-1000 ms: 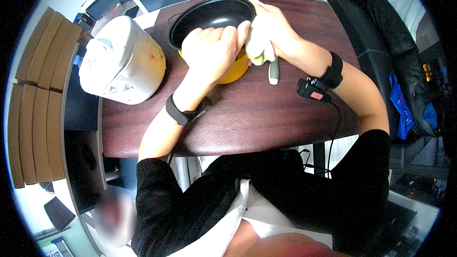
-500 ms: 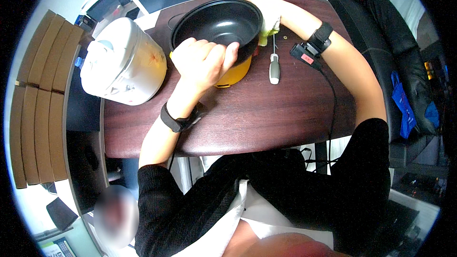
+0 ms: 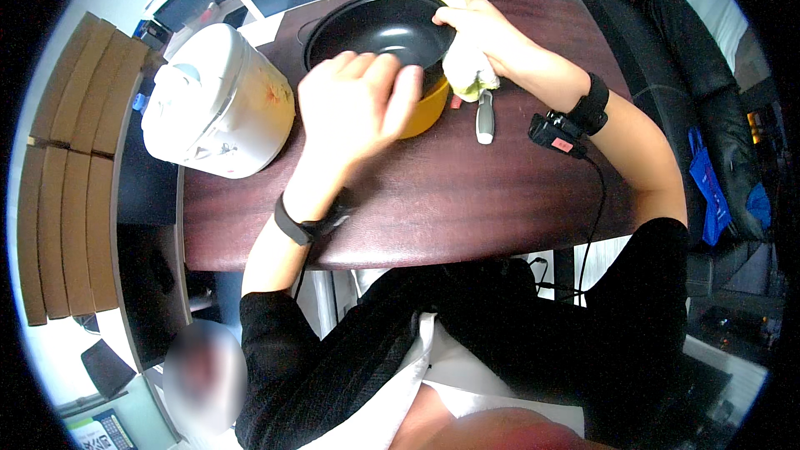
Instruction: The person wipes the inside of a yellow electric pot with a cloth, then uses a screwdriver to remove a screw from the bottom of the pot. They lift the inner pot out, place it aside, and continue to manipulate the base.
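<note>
A deep black pot [image 3: 392, 33] with a yellow lower part [image 3: 427, 112] stands at the back middle of the table. My left hand [image 3: 350, 112] is over its near left rim, fingers bent and blurred by motion; whether they grip the rim is hidden. At the right rim, my right hand [image 3: 483, 33] is closed around a white and green cloth [image 3: 469, 75], its fingertips by the pot's edge. The grey and white handle of a screwdriver [image 3: 485, 119] shows just below the cloth, which covers the rest of it.
A white rice cooker with a floral pattern [image 3: 237, 108] stands left of the pot on the dark wooden table [image 3: 467, 200]. Cables hang from the wrist devices [image 3: 558, 129]. Cardboard boxes [image 3: 71, 167] are stacked at far left; a black sofa [image 3: 642, 50] is at right.
My left hand has risen a little and its thumb has come away from the fingers. My right hand and the cloth have moved toward me along the pot's right side, now covering the screwdriver's shaft.
</note>
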The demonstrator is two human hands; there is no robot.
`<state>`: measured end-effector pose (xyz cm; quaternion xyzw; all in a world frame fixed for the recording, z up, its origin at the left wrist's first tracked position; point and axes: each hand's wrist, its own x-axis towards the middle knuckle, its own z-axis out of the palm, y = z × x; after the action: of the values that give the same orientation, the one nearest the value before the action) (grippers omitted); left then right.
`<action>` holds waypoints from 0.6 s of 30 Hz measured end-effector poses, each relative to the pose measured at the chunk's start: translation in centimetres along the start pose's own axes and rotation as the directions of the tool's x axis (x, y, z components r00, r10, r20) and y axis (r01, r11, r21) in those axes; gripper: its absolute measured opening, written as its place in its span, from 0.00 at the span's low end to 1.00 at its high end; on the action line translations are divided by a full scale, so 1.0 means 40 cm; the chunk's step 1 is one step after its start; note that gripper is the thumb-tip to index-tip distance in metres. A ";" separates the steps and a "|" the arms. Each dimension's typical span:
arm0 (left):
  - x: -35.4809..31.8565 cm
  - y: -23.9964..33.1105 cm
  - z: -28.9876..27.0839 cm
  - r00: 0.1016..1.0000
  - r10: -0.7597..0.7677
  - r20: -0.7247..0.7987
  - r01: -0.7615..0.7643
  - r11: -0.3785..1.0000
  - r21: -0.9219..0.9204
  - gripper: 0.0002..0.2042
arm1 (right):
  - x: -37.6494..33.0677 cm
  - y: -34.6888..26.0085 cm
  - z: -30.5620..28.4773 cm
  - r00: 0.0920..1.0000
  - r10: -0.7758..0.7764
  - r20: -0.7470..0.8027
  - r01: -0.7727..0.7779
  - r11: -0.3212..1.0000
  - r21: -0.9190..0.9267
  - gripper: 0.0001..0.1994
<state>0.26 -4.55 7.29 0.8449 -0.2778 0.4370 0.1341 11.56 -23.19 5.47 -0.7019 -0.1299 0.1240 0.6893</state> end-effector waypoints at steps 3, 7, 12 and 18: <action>0.019 0.060 0.025 0.998 -0.049 0.043 0.045 0.994 0.098 0.15 | -0.038 -0.009 0.040 0.996 -0.041 -0.077 0.049 0.994 0.099 0.11; 0.026 0.053 0.084 0.993 -0.034 -0.111 0.057 0.977 0.205 0.17 | -0.074 0.003 0.034 0.999 -0.054 0.011 0.050 0.972 0.229 0.06; 0.025 0.027 0.079 0.980 0.052 -0.191 -0.012 0.979 0.203 0.20 | -0.073 -0.021 0.030 0.996 0.086 -0.036 -0.072 0.953 0.293 0.11; 0.005 0.008 0.053 0.976 0.092 -0.197 -0.065 0.988 0.138 0.19 | -0.002 -0.059 0.025 1.000 0.025 -0.005 -0.025 0.996 -0.084 0.16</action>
<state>1.56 -5.88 6.19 0.7913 -0.2665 0.5431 0.0887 11.11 -22.26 7.79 -0.7320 -0.1248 0.1256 0.6579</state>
